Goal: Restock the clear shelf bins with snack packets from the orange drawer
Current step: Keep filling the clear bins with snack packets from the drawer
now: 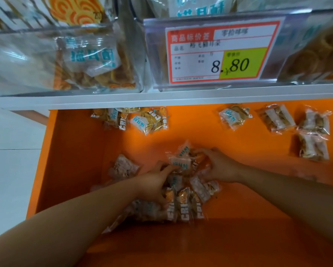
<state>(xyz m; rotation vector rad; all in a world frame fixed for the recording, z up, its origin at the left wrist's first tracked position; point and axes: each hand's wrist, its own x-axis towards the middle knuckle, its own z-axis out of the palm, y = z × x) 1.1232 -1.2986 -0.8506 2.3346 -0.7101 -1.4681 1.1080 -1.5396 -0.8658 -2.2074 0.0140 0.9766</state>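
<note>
Fingers (166, 169) of your left hand (154, 183) and right hand (218, 166) curl round snack packets (181, 163) bunched between them in the orange drawer (248, 143)

Price tag (219, 53): we are failing to read its blurred small print.
Clear bins (17, 60): we are losing their far parts beyond the view's edge.
Left hand (154, 182), right hand (217, 166): we are missing fingertips buried among packets (183, 205).

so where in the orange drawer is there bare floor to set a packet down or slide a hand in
Bare floor: the back strip between the back-left packets and the back-right packets; the left side along the drawer wall; the stretch right of the right hand. Crowded: the centre pile, where the left hand and right hand both grip packets.
</note>
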